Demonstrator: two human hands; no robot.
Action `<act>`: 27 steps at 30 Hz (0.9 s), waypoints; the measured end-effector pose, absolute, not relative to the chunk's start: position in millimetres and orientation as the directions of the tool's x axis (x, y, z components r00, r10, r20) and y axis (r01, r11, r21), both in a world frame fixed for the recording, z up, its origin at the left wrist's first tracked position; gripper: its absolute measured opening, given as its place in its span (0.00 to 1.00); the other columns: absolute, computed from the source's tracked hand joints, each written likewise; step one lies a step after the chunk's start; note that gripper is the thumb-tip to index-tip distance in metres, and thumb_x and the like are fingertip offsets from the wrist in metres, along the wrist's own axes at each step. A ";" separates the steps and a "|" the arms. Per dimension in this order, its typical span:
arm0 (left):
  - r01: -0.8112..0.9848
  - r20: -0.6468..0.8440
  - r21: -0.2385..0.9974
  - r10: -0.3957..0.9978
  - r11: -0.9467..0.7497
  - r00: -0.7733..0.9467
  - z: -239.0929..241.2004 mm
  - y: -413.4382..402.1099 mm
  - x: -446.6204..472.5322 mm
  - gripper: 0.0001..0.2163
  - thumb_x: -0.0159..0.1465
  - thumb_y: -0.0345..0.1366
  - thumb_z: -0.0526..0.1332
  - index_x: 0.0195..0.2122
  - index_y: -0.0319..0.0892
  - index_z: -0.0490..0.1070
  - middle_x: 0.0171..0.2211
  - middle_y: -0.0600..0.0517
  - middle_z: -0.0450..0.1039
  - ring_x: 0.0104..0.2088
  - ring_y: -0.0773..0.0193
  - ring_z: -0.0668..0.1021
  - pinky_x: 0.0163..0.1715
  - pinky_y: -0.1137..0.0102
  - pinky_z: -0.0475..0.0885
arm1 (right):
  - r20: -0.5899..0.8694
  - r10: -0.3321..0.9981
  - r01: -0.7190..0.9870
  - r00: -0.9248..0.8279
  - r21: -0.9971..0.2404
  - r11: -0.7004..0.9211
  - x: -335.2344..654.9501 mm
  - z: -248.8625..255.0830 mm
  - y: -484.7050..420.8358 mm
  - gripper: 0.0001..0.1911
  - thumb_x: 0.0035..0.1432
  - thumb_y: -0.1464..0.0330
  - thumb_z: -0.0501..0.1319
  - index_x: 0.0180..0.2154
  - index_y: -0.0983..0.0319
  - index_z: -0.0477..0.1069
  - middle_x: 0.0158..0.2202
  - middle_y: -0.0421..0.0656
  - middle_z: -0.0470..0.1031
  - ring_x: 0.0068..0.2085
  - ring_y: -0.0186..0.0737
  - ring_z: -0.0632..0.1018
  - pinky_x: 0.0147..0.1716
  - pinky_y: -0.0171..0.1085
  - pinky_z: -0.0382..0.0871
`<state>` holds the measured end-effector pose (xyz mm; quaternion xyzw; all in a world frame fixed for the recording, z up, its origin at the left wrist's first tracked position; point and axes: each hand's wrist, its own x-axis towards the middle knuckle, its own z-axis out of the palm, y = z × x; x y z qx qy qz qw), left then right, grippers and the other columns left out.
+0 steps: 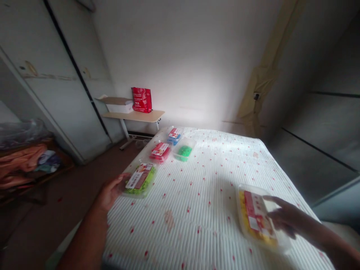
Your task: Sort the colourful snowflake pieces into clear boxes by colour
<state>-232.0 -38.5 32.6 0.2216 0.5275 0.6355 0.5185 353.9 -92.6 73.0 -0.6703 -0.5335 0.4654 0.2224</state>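
Note:
My left hand is at the left edge of a clear plastic container with light green pieces and a printed label, its fingers closed against the side. Over the right part of another clear container, filled with yellow pieces, my right hand reaches with its index finger stretched out and its fingers apart. That box has a red and white label and rests flat on the table. Farther off stand a container with red contents, one with blue contents and one with green contents.
The table wears a white ribbed cloth with red dots. A small side table at the back left carries a white box and a red bag. Cabinets stand left, beside piled cloth.

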 end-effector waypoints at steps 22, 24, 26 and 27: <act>-0.380 -0.164 0.925 0.898 -0.003 -0.408 30.8 -40.1 -229.0 0.13 0.43 0.34 0.66 0.31 0.33 0.76 0.28 0.45 0.78 0.31 0.54 0.77 0.29 0.67 0.70 | -0.294 0.901 0.217 -0.318 -0.948 -0.233 81.4 77.5 8.6 0.31 0.50 0.62 0.64 0.53 0.64 0.58 0.14 0.33 0.68 0.14 0.28 0.67 0.15 0.26 0.60; -0.385 -0.160 0.923 0.900 -0.009 -0.405 31.3 -40.5 -228.9 0.12 0.44 0.34 0.66 0.30 0.33 0.76 0.28 0.45 0.78 0.32 0.53 0.78 0.30 0.66 0.71 | -0.282 0.904 0.234 -0.320 -0.949 -0.213 82.0 77.1 8.9 0.31 0.50 0.61 0.64 0.53 0.64 0.58 0.15 0.34 0.69 0.14 0.28 0.67 0.16 0.27 0.60; -0.391 -0.162 0.920 0.902 -0.009 -0.401 31.7 -40.9 -229.0 0.12 0.45 0.34 0.65 0.30 0.34 0.76 0.28 0.46 0.78 0.33 0.53 0.78 0.31 0.65 0.71 | -0.293 0.910 0.257 -0.292 -0.941 -0.221 89.4 81.5 10.5 0.31 0.51 0.60 0.63 0.54 0.66 0.58 0.16 0.35 0.69 0.15 0.28 0.67 0.16 0.28 0.61; -0.392 -0.166 0.920 0.901 -0.004 -0.400 31.8 -41.1 -229.2 0.12 0.45 0.34 0.65 0.30 0.34 0.76 0.28 0.46 0.78 0.33 0.53 0.78 0.31 0.65 0.71 | -0.295 0.917 0.272 -0.269 -0.936 -0.222 96.2 87.1 10.9 0.31 0.51 0.60 0.63 0.54 0.66 0.58 0.17 0.36 0.69 0.15 0.29 0.67 0.15 0.28 0.61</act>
